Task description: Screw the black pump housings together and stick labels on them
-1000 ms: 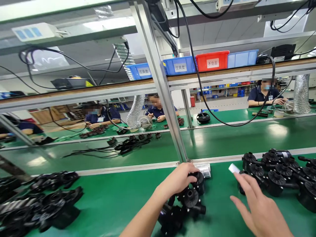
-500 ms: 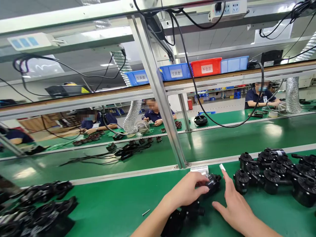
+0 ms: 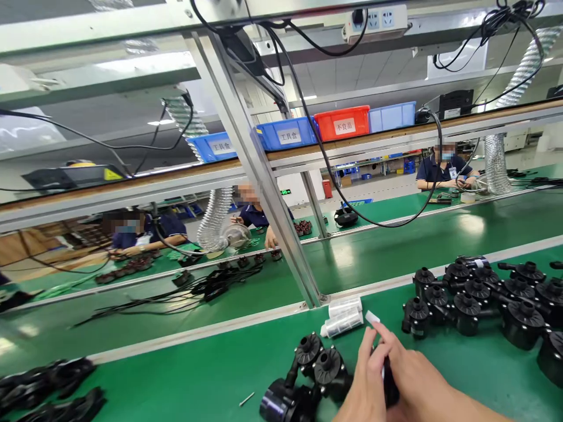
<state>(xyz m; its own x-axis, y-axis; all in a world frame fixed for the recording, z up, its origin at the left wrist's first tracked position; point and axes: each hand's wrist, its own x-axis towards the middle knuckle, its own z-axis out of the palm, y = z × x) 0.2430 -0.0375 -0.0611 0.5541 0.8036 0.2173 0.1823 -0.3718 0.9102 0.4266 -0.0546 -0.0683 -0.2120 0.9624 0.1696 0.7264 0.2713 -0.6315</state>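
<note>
My left hand (image 3: 363, 384) is closed around a black pump (image 3: 389, 384), most of which the fingers hide. My right hand (image 3: 416, 375) is pressed in from the other side, close against the pump and the left fingers. A small white label (image 3: 372, 317) sticks out from its index fingertip; its thumb is hidden. Left of the hands stand more black pumps (image 3: 329, 366) with ribbed round tops, one lying on its side (image 3: 281, 401). Just beyond the fingers lie two whitish, translucent rolls (image 3: 343, 322).
Rows of black pumps (image 3: 466, 310) fill the bench's right side. Black parts (image 3: 53, 387) lie at far left, and a thin metal pin (image 3: 247, 399) nearer. A metal post (image 3: 264, 176) rises behind the bench. Co-workers sit across the green belt (image 3: 396, 258).
The left hand has drawn the pump nearer, and the right hand has come in against it. Moving away, the hands uncovered the rolls and standing pumps. The whole view has shifted.
</note>
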